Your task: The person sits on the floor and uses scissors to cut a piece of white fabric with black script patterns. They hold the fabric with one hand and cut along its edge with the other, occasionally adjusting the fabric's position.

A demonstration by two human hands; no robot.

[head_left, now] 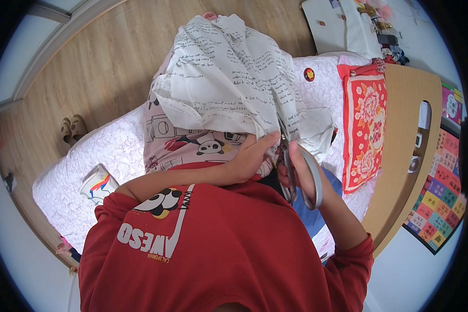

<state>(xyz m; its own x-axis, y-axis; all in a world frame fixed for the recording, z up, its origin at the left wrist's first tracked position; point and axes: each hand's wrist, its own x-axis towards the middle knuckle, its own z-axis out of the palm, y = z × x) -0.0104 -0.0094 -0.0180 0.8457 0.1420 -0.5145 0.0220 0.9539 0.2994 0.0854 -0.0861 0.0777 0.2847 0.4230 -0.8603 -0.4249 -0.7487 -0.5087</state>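
Note:
A white cloth (218, 78) printed with black script is spread over my lap, its far end hanging past the bed's edge. My left hand (255, 156) pinches the near edge of this cloth, thumb beside the cut line. In my right hand (299, 169) is a large pair of grey-handled scissors (284, 138), fingers through the loops. Their blades point away from me and lie on the cloth, just right of my left thumb. How far the blades are apart is hard to make out. Pink panda-print fabric (192, 143) shows under the cloth.
I sit on a bed with a pale patterned sheet (125, 135). A white scrap (317, 132) lies right of the scissors, near a round red badge (309, 74). Further right are a red floral pillow (361, 130) and wooden headboard (400, 151). A white pouch (98, 183) lies left.

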